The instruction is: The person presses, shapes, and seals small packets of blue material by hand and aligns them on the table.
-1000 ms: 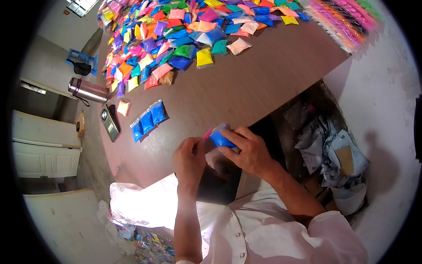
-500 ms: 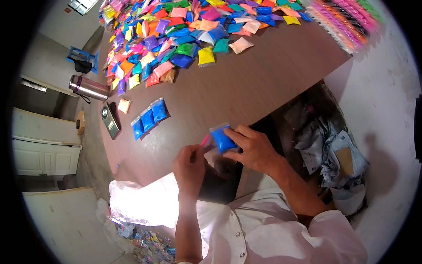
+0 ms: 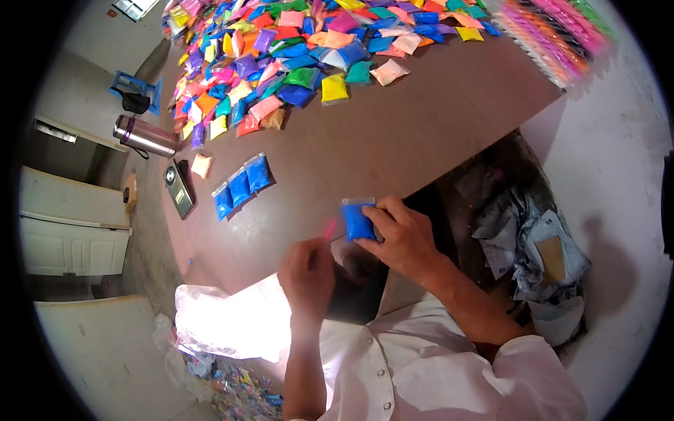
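Blue packet: turned more upright since the earlier frames, with a wider gap from the left hand; held in the air by the table's near edge.
Right hand: thumb and fingers pinched on the packet's right side.
Left hand: fingers curled together on a pink strip, blurred, sticking up near the packet.
Row: three blue packets side by side on the table, ahead and left.
Phone: left of the row, near a peach packet.
Flask: by the table's left edge.
Pile: many-coloured packets, far side.
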Motion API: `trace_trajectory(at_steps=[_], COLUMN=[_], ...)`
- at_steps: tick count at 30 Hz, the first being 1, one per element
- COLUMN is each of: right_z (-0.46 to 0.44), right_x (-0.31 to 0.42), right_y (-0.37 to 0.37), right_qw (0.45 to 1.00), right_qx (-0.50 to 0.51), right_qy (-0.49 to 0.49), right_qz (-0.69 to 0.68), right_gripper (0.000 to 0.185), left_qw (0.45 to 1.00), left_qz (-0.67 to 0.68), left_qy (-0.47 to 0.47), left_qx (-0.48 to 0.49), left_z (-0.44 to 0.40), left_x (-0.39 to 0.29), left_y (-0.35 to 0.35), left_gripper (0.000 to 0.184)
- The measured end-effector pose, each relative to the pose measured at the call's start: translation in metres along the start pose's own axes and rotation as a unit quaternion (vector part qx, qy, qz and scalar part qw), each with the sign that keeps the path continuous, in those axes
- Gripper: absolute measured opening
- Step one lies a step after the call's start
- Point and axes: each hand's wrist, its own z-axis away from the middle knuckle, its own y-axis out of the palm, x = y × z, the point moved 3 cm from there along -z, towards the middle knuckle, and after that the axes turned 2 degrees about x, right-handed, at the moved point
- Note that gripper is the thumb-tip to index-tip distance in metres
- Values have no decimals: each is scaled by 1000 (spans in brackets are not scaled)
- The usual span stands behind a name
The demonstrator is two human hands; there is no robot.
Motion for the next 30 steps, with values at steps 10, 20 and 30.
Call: trace_trajectory(at_steps=[10,20,30], right_z=[-4,-1,-2], right_x=[14,12,12], right_y=[3,9,13], right_qw=[1000,996,997], right_qx=[-8,41,20], right_qy=[-9,-53,-55], right_qz=[11,65,50], right_gripper=[54,60,50], left_qw=[998,998,994], left_qz=[27,42,-26], left_qy=[54,55,84], left_qx=[-23,-11,-68], left_z=[7,24,28], left_x=[7,-9,4], left_y=[14,9,1], left_gripper=[6,7,9])
